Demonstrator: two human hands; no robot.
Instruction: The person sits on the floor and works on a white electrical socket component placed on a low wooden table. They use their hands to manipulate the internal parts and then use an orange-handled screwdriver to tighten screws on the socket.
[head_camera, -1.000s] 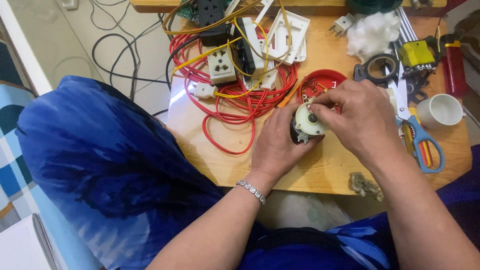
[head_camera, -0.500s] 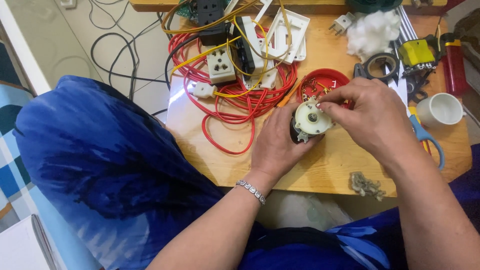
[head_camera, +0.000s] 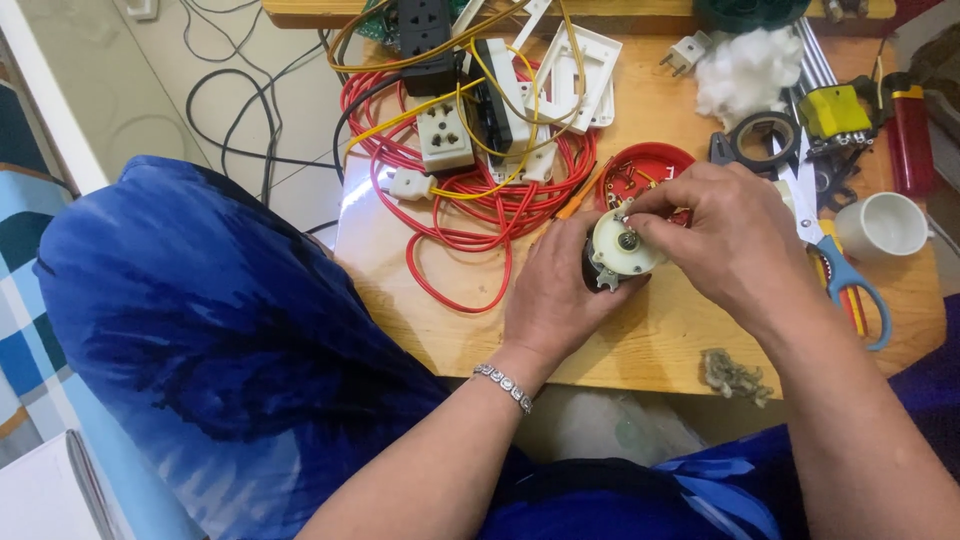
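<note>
My left hand (head_camera: 555, 300) grips a small round cream-coloured electric part (head_camera: 622, 248) with a dark body, holding it from below over the wooden table (head_camera: 450, 320). Its metal centre faces up. My right hand (head_camera: 720, 235) rests on the part's upper right edge, fingertips pinched at its rim. A silver bracelet (head_camera: 503, 385) is on my left wrist. Whatever my right fingers pinch is too small to make out.
A red lid (head_camera: 650, 165) with small screws lies just behind the hands. A tangle of red cable (head_camera: 470, 215), yellow wires and white sockets (head_camera: 445, 135) fills the back left. Blue-handled scissors (head_camera: 845, 275), a white cup (head_camera: 885, 225), black tape roll (head_camera: 762, 140), cotton wad (head_camera: 745, 70) and a red lighter (head_camera: 910, 135) lie right.
My right hand has shifted slightly left and down over the round part, fingertips working along its rim. The left hand keeps its hold in the same place.
</note>
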